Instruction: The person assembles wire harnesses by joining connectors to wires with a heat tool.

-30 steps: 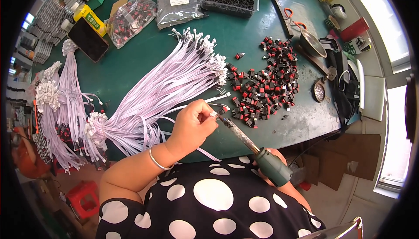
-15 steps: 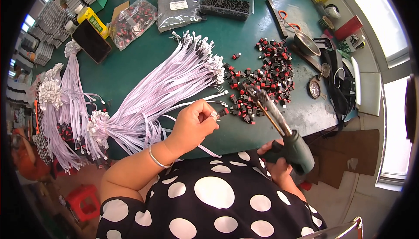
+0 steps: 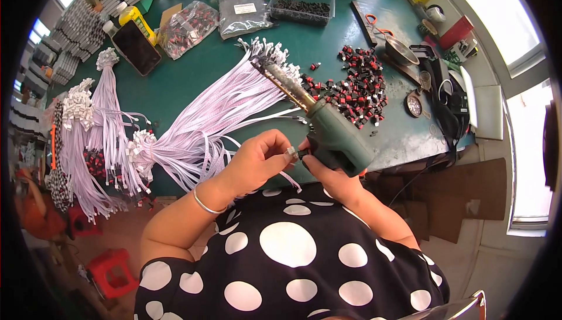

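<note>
My left hand [image 3: 257, 159] is closed, thumb and forefinger pinching a small white connector [image 3: 291, 151] above the table's front edge. A white cable end hangs below it. My right hand [image 3: 335, 181] is wrapped round a dark green pistol-shaped tool [image 3: 339, 136], and its thumb and fingertip also meet at a small dark part beside the connector. The tool's long metal barrel [image 3: 287, 83] points up and left over a fanned bundle of white flat cables [image 3: 216, 106]. Small black-and-red parts [image 3: 363, 89] lie piled beyond the tool's body.
Tied cable bundles [image 3: 105, 95] lie at the left, near a phone [image 3: 136, 48] leaning on yellow bottles. A clear tub [image 3: 301, 17] of black bits and plastic bags [image 3: 243, 13] stand farther back. Orange-handled scissors [image 3: 377, 24], a metal bowl [image 3: 401, 51] and a round tin [image 3: 414, 105] lie at the right.
The green tool has come up and left from beside my body, its barrel now over the cables. My right hand has come to my left hand, which stays pinched on the connector.
</note>
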{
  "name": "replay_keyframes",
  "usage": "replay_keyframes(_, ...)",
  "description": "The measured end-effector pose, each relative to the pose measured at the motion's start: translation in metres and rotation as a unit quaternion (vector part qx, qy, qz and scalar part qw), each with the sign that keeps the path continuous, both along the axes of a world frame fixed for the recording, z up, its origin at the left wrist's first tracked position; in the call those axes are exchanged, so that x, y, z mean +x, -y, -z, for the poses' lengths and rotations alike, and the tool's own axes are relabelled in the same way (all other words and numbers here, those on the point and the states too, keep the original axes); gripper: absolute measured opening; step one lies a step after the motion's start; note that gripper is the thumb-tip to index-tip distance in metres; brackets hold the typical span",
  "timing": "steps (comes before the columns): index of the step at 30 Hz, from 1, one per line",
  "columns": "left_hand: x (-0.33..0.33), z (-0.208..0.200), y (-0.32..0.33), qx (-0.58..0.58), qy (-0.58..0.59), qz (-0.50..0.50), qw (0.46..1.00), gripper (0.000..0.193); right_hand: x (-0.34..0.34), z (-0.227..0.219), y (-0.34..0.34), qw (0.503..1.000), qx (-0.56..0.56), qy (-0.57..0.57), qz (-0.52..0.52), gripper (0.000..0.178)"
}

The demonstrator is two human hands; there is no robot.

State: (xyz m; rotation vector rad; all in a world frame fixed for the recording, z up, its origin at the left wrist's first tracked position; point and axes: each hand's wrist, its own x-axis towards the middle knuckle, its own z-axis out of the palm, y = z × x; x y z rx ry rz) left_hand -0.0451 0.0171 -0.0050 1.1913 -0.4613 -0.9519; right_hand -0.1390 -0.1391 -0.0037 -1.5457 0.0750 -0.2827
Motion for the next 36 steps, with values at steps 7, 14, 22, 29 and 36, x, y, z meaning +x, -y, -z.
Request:
replay_keyframes(7, -0.015, -0.020, 0.007, 0.144, 0.323, -0.012, 0.935, 0.022, -0.006, -0.001, -0.006, 0.994, 0.100, -0.021, 0.051, 0.021)
replay_keyframes(14, -0.013, -0.010, 0.002, 0.033, 0.056, -0.028, 0.997, 0.011, -0.016, -0.001, -0.001, 0.986, 0.146, -0.060, 0.063, 0.016)
replay_keyframes(22, -0.006, -0.008, 0.006, 0.022, 0.070, -0.017, 0.997, 0.017, -0.009, -0.006, -0.001, 0.982, 0.156, -0.074, 0.070, 0.015)
replay_keyframes(29, 0.009, -0.009, 0.010, 0.122, 0.079, -0.020, 0.989, 0.013, 0.005, -0.002, 0.007, 0.991, 0.098, -0.044, 0.084, 0.023)
replay_keyframes(36, 0.021, 0.002, 0.013, 0.110, 0.133, -0.010, 0.985, 0.011, 0.018, 0.003, 0.011, 0.993, 0.085, -0.065, 0.057, 0.027)
